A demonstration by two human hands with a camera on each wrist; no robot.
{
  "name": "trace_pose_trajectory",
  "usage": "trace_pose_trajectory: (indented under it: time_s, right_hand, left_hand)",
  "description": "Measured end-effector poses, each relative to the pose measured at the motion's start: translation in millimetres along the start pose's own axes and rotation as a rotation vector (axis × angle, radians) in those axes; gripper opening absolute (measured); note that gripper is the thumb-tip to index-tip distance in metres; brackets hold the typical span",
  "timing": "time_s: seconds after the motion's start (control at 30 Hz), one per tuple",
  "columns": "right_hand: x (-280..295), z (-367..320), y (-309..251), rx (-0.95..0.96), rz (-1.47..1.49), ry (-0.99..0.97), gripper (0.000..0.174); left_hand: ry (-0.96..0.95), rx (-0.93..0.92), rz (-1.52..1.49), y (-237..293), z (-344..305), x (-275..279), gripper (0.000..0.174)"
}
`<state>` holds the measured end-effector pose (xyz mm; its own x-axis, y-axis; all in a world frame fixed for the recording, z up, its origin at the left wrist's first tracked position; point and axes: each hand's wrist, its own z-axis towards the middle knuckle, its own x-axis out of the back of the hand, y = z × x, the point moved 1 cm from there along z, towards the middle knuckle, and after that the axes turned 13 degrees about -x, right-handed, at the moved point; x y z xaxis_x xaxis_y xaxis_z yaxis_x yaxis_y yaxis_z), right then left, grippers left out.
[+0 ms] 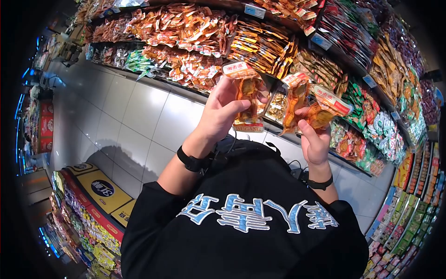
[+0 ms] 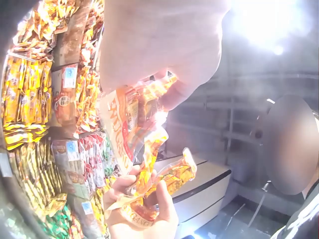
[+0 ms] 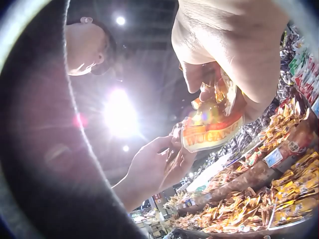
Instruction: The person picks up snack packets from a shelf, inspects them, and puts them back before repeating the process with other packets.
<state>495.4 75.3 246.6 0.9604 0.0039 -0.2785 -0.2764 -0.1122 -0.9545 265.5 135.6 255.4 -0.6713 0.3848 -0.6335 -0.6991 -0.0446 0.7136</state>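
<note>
In the head view, my left hand [image 1: 218,114] pinches one clear snack packet [image 1: 250,95] with a white-and-red header and brownish-orange food inside; the thumb lies across its front. My right hand [image 1: 316,144] holds two similar packets, an upright one [image 1: 293,104] and a tilted one [image 1: 320,116], fanned apart between thumb and fingers. Both hands are raised in front of the shelf, a short gap between them. From the left wrist, the lettered end of the left packet [image 2: 119,129] shows below that hand. The right wrist view shows a packet end [image 3: 212,133] lettered WUGANG.
Tiered shelves hold heaps of orange packets [image 1: 181,30], yellow packets [image 1: 260,46] and green packets [image 1: 357,100], with price tags [image 1: 320,41] along the edges. A yellow-fronted display [image 1: 102,188] stands at left on the white tiled floor [image 1: 139,104]. More shelves [image 1: 404,218] line the right.
</note>
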Motion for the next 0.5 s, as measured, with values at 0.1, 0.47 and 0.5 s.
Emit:
trace_pose_trajectory:
  time_s: [0.1,0.47,0.5]
  right_hand:
    - [-6,-4,-3,-0.003,-0.043,-0.025,0.028]
    - [-50,-5,10,-0.248,0.052,-0.152,0.023]
    - [-53,-5,11,-0.251,0.058,-0.155,0.023]
  left_hand:
    - [-0.015,-0.002,-0.008,3,-1,-1,0.051]
    - [0.050,0.318,0.027,-17,-17,2,0.052]
    - [0.055,0.317,0.023,-16,-20,5,0.052]
